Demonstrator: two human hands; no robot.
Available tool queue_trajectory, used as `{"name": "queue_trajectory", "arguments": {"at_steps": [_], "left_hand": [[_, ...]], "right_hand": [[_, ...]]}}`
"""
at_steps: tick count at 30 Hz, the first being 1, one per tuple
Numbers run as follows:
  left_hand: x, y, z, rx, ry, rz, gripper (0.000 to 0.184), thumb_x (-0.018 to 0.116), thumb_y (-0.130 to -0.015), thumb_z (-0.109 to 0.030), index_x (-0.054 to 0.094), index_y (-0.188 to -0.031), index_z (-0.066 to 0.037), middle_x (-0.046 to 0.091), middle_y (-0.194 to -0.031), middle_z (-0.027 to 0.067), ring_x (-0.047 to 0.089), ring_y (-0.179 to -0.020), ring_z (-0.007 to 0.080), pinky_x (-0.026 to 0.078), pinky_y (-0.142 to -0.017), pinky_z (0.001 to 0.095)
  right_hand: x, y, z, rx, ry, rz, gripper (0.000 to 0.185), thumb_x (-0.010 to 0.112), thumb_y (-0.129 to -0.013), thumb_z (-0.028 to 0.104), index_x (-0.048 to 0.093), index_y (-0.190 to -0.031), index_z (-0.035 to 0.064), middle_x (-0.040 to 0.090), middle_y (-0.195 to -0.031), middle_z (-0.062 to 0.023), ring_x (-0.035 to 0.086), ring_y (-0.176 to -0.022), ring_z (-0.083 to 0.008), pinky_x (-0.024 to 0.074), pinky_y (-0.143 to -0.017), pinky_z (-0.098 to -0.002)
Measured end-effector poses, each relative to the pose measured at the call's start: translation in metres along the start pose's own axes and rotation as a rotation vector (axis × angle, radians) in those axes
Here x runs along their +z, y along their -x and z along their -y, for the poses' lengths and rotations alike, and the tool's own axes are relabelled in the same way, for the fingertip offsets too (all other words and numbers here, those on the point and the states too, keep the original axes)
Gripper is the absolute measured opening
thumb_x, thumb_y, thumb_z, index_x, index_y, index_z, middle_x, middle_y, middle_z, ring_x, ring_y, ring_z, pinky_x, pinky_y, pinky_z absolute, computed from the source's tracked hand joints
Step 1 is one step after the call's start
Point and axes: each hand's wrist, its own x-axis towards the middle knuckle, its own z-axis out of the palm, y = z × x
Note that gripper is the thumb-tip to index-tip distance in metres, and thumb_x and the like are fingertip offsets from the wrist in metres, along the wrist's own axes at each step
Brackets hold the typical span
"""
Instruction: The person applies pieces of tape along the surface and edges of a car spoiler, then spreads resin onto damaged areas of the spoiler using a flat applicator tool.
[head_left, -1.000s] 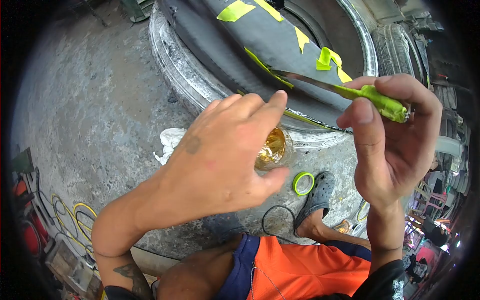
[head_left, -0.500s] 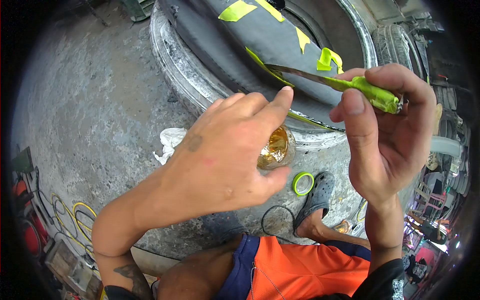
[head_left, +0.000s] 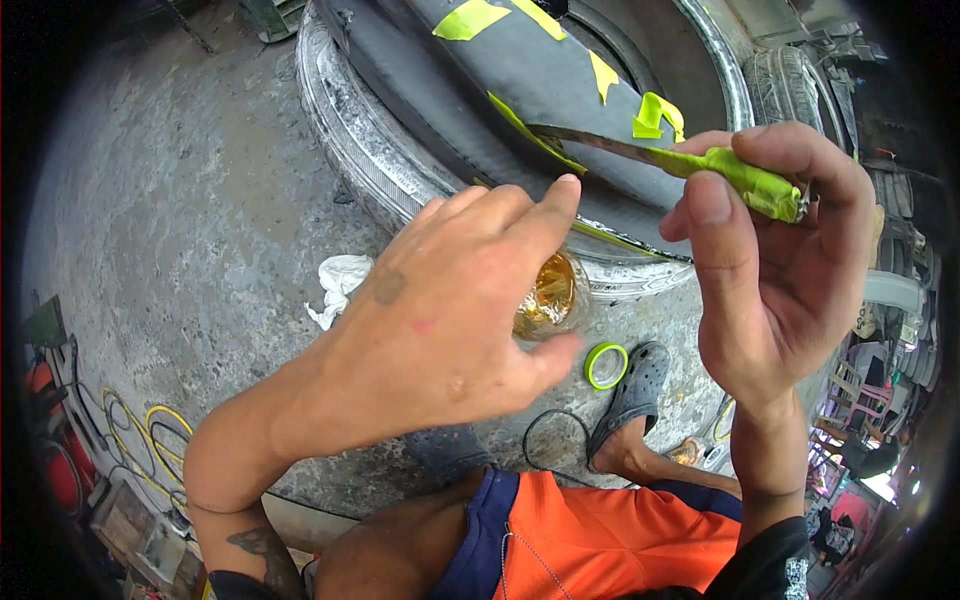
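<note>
My right hand [head_left: 780,260] grips a knife [head_left: 755,184] between thumb and fingers. Green tape wraps its handle, and its thin, dark blade points left, with the tip at a strip of green tape [head_left: 520,130] on a dark grey panel [head_left: 560,90]. My left hand [head_left: 460,290] is back up, below the blade, its index finger stretched toward the panel's lower edge and its thumb spread apart. Its other fingertips are hidden. Behind it, between thumb and index finger, shows a clear rounded container with amber contents [head_left: 553,292]; I cannot tell whether the hand touches it.
The panel lies over a worn tire [head_left: 345,130]. More green tape pieces [head_left: 470,19] stick to the panel. On the concrete floor are a white cloth [head_left: 340,285], a green tape roll [head_left: 606,366] and my clog [head_left: 637,392]. Hoses [head_left: 125,430] lie at the left, another tire [head_left: 780,95] at upper right.
My left hand has shifted very slightly left. The knife blade stays at the tape strip, and its handle has barely moved in my right hand.
</note>
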Motion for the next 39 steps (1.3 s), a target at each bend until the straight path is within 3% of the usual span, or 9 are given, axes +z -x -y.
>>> {"name": "queue_trajectory", "arguments": {"at_steps": [11, 19, 28, 33, 35, 39], "left_hand": [[-0.011, 0.003, 0.003, -0.088, -0.028, -0.042, 0.084, 0.085, -0.071, -0.014, 0.049, -0.145, 0.005, 0.065, -0.106, 0.0161, 0.064, -0.1, 0.0311, 0.051, -0.092, 0.0375], [-0.013, 0.004, 0.004, -0.098, -0.014, -0.148, 0.094, 0.087, -0.068, -0.011, 0.043, -0.15, 0.006, 0.067, -0.106, 0.0155, 0.068, -0.1, 0.0268, 0.052, -0.092, 0.0353], [-0.015, 0.004, 0.002, -0.118, -0.026, -0.113, 0.096, 0.087, -0.068, -0.012, 0.042, -0.151, 0.005, 0.068, -0.108, 0.0161, 0.068, -0.102, 0.0273, 0.052, -0.094, 0.0355], [-0.011, 0.022, 0.002, -0.099, 0.004, -0.103, 0.1, 0.089, -0.069, -0.018, 0.041, -0.154, 0.002, 0.069, -0.113, 0.0144, 0.067, -0.104, 0.0247, 0.051, -0.093, 0.0364], [-0.006, 0.035, -0.005, -0.16, 0.071, -0.088, 0.104, 0.093, -0.068, -0.025, 0.041, -0.154, 0.001, 0.069, -0.116, 0.0128, 0.066, -0.107, 0.0217, 0.049, -0.091, 0.0358], [0.022, 0.071, -0.004, -0.2, 0.082, -0.103, 0.101, 0.094, -0.07, -0.025, 0.042, -0.152, 0.002, 0.067, -0.116, 0.0132, 0.064, -0.106, 0.026, 0.051, -0.093, 0.0386]], "right_hand": [[-0.001, 0.002, 0.003, 0.021, -0.029, -0.039, 0.033, 0.062, -0.098, -0.005, 0.047, -0.127, -0.0023, 0.065, -0.114, -0.0213, 0.065, -0.079, -0.0137, 0.0554, -0.07, -0.0239], [-0.006, 0.006, 0.002, 0.028, 0.022, -0.023, 0.034, 0.061, -0.098, -0.006, 0.046, -0.127, -0.0023, 0.064, -0.113, -0.0213, 0.065, -0.079, -0.0139, 0.0556, -0.069, -0.024], [-0.024, 0.019, 0.003, 0.009, 0.0, -0.024, 0.032, 0.059, -0.098, -0.004, 0.045, -0.127, 0.0004, 0.064, -0.111, -0.0219, 0.065, -0.076, -0.0157, 0.0551, -0.068, -0.0266], [-0.039, 0.042, 0.011, 0.209, -0.226, -0.166, 0.03, 0.057, -0.102, 0.011, 0.043, -0.127, 0.0034, 0.064, -0.108, -0.0219, 0.062, -0.066, -0.0169, 0.0521, -0.063, -0.0261], [-0.039, 0.052, 0.018, 0.398, -0.497, -0.258, 0.036, 0.064, -0.097, 0.008, 0.04, -0.123, 0.0038, 0.066, -0.102, -0.0227, 0.065, -0.072, -0.0166, 0.0551, -0.061, -0.026], [-0.035, 0.088, 0.006, 0.483, -0.754, -0.135, 0.035, 0.064, -0.096, 0.001, 0.04, -0.121, 0.004, 0.065, -0.104, -0.0208, 0.067, -0.08, -0.0182, 0.0573, -0.069, -0.0289]]}}
